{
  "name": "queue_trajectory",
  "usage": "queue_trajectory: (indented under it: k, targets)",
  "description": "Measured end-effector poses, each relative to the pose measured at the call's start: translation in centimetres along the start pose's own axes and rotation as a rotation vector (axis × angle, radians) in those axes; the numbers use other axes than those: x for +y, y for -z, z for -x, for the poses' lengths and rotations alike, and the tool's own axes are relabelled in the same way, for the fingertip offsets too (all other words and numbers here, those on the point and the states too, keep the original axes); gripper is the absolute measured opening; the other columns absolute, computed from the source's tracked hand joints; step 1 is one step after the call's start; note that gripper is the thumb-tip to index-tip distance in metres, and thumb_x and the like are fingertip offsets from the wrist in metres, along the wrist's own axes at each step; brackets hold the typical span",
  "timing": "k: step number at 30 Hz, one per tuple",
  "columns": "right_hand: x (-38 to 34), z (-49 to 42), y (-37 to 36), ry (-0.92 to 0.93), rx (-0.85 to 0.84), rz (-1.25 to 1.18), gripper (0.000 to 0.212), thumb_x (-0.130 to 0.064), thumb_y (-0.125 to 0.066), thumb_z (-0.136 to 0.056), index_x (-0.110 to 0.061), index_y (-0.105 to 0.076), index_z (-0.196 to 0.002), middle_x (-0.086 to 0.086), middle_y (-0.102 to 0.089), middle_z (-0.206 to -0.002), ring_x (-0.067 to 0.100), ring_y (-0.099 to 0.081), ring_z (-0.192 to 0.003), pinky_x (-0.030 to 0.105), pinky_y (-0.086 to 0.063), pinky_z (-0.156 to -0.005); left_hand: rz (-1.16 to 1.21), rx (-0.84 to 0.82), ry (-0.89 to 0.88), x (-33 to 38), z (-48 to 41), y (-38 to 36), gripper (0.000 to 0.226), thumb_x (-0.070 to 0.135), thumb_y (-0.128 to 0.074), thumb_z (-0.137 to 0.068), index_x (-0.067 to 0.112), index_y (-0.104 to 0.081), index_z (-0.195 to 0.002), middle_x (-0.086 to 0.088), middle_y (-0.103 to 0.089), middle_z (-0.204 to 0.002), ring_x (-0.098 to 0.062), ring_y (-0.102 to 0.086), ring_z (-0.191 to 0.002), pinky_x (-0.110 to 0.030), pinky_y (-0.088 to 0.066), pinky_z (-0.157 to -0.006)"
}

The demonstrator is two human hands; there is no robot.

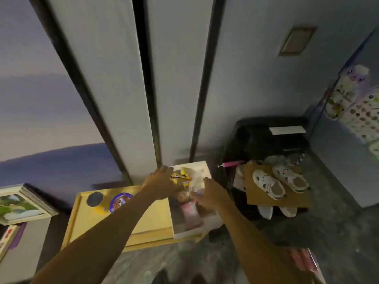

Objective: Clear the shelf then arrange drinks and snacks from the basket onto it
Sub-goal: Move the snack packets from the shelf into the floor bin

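A: Entry, head view. Largest first: yellow wooden shelf (143,218) top. White basket (196,163) at its right edge; whether it stands on the top or against it, cannot tell.

B: Beyond the basket?

A: Black bin (266,138), just beside it on the right, with a cardboard sheet (276,197) across it and white clogs (268,186) on the sheet.

B: Hands?

A: Both are over the basket. Left hand (161,184) is at its far-left corner, touching the yellow packets (181,178). Right hand (213,194) is at its right wall, fingers bent down among pale wrappers. The frame is blurred, so I cannot tell whether either hand holds anything.

B: Task items?

A: The snacks are all in the basket: yellow packets at the far end, a pink packet (189,211) nearer. On the shelf's far-left corner stand a blue-rimmed tin (121,201) and, touching or just beside it, a dark-lidded jar (95,199).

B: So the shelf is not yet cleared.

A: Judged so. Risk one: if snacks land before those two are removed, the order is broken.

B: Others?

A: Two hands pulling from one tangled pile could drag loose wrappers over the basket's right wall, toward the bin. The left forearm crosses the shelf close to the tin, and drawing it back low could knock the tin or jar off the far edge.
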State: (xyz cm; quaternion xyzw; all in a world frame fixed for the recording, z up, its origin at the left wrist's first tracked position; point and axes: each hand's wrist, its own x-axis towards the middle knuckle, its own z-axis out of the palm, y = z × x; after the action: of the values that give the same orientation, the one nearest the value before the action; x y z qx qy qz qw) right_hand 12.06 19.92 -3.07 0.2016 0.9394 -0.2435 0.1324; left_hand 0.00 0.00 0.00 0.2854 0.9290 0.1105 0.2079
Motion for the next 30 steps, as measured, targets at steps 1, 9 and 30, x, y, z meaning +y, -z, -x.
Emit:
queue_trajectory:
  k: [1,9,30]
  targets:
    - [0.4,-1.2,-1.0,-0.009,-0.005,-0.003,0.099,-0.089,-0.053,-0.079,-0.021,-0.045,-0.151,0.003,-0.059,-0.148,0.027,-0.062,-0.130,0.043,-0.055,-0.104,-0.030,-0.023,-0.047,-0.1,-1.4,-0.6,0.097,0.089,-0.056,-0.073,0.035,-0.042,-0.152,0.001,-0.045,-0.152,-0.029,-0.052,-0.135,-0.048,-0.048,-0.107]
    - [3.8,-8.7,-11.3,0.041,-0.022,0.013,0.085,-0.094,-0.056,-0.063,-0.031,-0.062,-0.120,-0.006,-0.071,-0.109,0.017,-0.070,-0.102,0.041,-0.059,-0.092,-0.412,-0.081,-0.249,-1.3,-10.2,-6.9,0.096,0.059,-0.077,-0.080,0.033,-0.031,-0.160,-0.004,-0.032,-0.163,-0.034,-0.045,-0.143,-0.051,-0.051,-0.105]
    - [3.8,-11.1,-11.7,0.088,-0.008,-0.219,0.016,-0.022,-0.085,-0.088,-0.018,-0.074,-0.099,-0.002,-0.074,-0.099,0.010,-0.068,-0.084,0.026,-0.061,-0.082,-0.063,0.009,-0.088,-1.2,-12.1,-8.5,0.078,0.048,-0.083,-0.084,0.039,-0.044,-0.151,0.000,-0.034,-0.146,-0.025,-0.067,-0.109,-0.033,-0.059,-0.092]
